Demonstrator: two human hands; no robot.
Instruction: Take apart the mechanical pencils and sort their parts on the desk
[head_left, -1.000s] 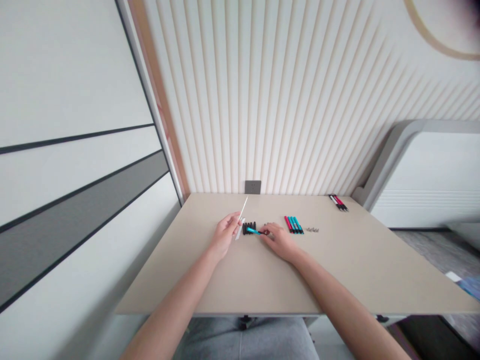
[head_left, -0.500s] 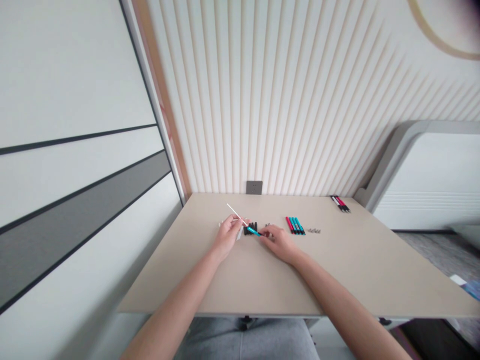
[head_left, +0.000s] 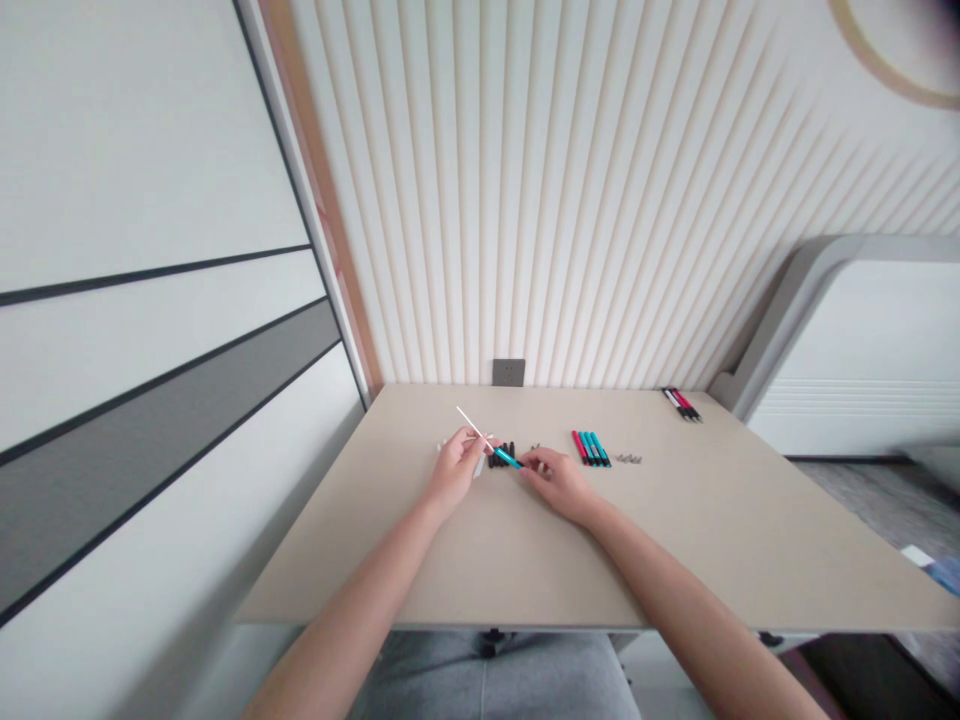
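Note:
Between the fingertips of my left hand [head_left: 454, 466] is a thin white pen refill [head_left: 469, 421], slanting up to the left. My right hand [head_left: 556, 480] pinches a teal pen barrel [head_left: 507, 458] by its dark end. The refill's lower end meets the barrel's upper left end; I cannot tell how far it goes in. Right behind the barrel lie several short black pen parts [head_left: 503, 455]. Small white pieces [head_left: 478, 466] are partly hidden by my left hand, and a few small metallic parts [head_left: 535, 447] lie just behind my right hand.
Right of my hands, red and teal pen barrels [head_left: 591, 448] lie in a row, with small metallic pieces [head_left: 628, 459] beside them. Several pens [head_left: 681, 404] rest at the desk's [head_left: 510, 560] back right. A wall socket [head_left: 508, 373] sits behind; a cabinet [head_left: 172, 420] stands left.
The refill's free end has shifted slightly right, nearer the barrel. Both hands keep nearly the same place and grip; the view has tilted a little.

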